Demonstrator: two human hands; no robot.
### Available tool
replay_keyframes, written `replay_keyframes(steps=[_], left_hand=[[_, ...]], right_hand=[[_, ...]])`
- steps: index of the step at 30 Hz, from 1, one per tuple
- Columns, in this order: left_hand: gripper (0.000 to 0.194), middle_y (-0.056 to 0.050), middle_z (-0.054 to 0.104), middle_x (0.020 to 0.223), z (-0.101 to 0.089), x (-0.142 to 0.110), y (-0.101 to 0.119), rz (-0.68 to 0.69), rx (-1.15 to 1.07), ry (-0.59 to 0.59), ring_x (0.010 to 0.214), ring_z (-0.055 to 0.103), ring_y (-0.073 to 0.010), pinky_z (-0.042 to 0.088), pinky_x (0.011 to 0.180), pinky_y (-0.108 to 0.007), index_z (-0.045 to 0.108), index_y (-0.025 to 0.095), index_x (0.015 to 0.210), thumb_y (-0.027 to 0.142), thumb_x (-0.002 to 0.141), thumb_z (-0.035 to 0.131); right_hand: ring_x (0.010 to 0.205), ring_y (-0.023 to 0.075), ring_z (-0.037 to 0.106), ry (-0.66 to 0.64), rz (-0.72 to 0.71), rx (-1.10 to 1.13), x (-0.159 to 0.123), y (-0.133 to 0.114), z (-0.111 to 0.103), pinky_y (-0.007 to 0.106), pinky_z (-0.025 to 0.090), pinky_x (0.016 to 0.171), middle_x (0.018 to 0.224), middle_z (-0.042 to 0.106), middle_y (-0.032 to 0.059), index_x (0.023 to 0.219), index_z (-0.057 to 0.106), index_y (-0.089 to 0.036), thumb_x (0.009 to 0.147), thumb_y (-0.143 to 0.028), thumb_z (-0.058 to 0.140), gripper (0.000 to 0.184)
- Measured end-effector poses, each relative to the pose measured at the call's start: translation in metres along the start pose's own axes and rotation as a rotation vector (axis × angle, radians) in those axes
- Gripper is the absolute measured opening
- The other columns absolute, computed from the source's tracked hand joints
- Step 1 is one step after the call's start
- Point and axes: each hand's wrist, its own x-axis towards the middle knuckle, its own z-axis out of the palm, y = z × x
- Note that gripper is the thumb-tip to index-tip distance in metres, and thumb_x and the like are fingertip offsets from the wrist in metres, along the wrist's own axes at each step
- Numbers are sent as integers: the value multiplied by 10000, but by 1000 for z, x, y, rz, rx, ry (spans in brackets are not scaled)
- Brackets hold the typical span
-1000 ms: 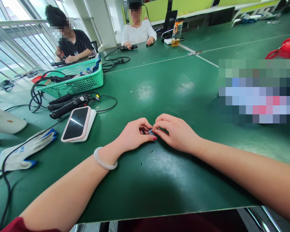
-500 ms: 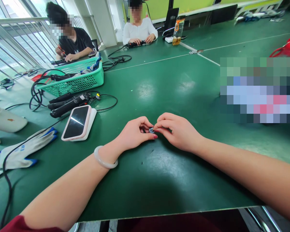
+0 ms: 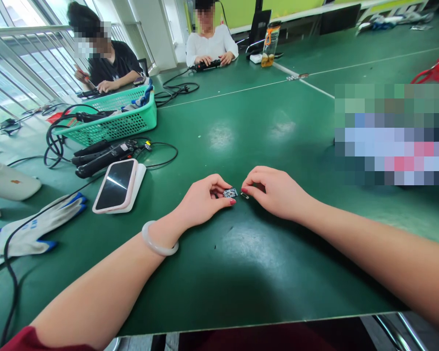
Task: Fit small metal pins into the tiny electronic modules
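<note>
Between the thumb and fingers of my left hand (image 3: 199, 204) is a small dark circuit board (image 3: 230, 193) with white markings. My right hand (image 3: 278, 195), just to the right, pinches a tiny thin piece (image 3: 245, 196) with pale, shiny edges; it is too small to tell what it is. A short gap separates this piece from the board. Both hands are just above or resting on the green table (image 3: 219, 273), near its middle front. A pale bangle (image 3: 157, 240) circles my left wrist.
To the left lie a phone (image 3: 116, 185), a black corded tool (image 3: 106, 158), a white-and-blue glove (image 3: 36, 226) and a green basket (image 3: 113, 122) holding cords. Two people (image 3: 111, 63) sit across the table. A bottle (image 3: 270, 46) stands farther back.
My right hand has drawn slightly right, away from my left hand, with the tiny piece in its fingers. More of the circuit board now shows in my left hand.
</note>
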Motion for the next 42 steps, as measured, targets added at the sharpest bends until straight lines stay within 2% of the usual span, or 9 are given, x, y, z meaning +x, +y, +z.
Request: replay_keyframes(steps=[2, 6, 11, 15, 20, 27, 33, 42], left_hand=[[283, -19, 641, 817, 0, 1, -2, -7, -9, 25, 744, 581, -125, 469, 700, -280, 581, 160, 890, 282, 678, 725], [293, -21, 640, 822, -1, 3, -3, -17, -27, 20, 748, 579, -126, 476, 717, -290, 577, 156, 895, 279, 674, 726], [294, -22, 644, 825, -1, 3, -2, -11, -35, 16, 744, 578, -122, 477, 715, -288, 575, 153, 889, 283, 674, 727], [296, -25, 647, 829, -1, 2, -3, -15, -27, 12, 749, 580, -124, 478, 719, -291, 580, 151, 893, 279, 671, 729], [297, -27, 648, 826, -1, 2, -3, -20, -22, 7, 744, 581, -125, 481, 719, -297, 581, 152, 894, 283, 672, 729], [292, -18, 639, 803, -1, 1, -3, -29, -25, 4, 717, 578, -115, 468, 680, -275, 578, 151, 891, 275, 674, 728], [295, -22, 643, 815, -1, 2, -4, -28, -37, -2, 738, 583, -121, 474, 701, -285, 579, 151, 893, 277, 673, 729], [293, -13, 640, 796, -1, 2, -3, -38, -55, -1, 717, 577, -110, 469, 687, -273, 574, 150, 885, 260, 665, 734]], right_hand=[[781, 167, 586, -66, 23, -77, 0, 6, 0, 303, 450, 710, 872, 620, 25, 802, 648, -210, 810, -287, 606, 88], [834, 179, 594, -116, 33, -147, 0, 8, 3, 319, 461, 763, 947, 619, 37, 933, 633, -206, 813, -310, 612, 160], [808, 167, 577, -179, 27, -150, 1, 1, 3, 293, 437, 717, 875, 631, 19, 867, 623, -214, 850, -203, 527, 99], [742, 142, 564, -145, 45, -99, 3, 1, 2, 263, 413, 673, 812, 643, -5, 784, 599, -210, 830, -154, 522, 106], [638, 124, 561, -85, 43, -34, 4, 4, 1, 245, 405, 625, 723, 656, -28, 775, 620, -221, 830, -199, 545, 96], [861, 179, 597, -144, -51, -149, 4, 12, -4, 301, 441, 780, 864, 695, 1, 802, 673, -227, 811, -125, 536, 171], [861, 187, 595, -118, -43, -194, 4, 10, 1, 318, 453, 767, 910, 674, 25, 915, 662, -210, 863, -270, 544, 142], [838, 187, 578, -134, -37, -262, 5, 3, 4, 304, 432, 764, 832, 645, 40, 784, 654, -183, 876, -205, 491, 189]])
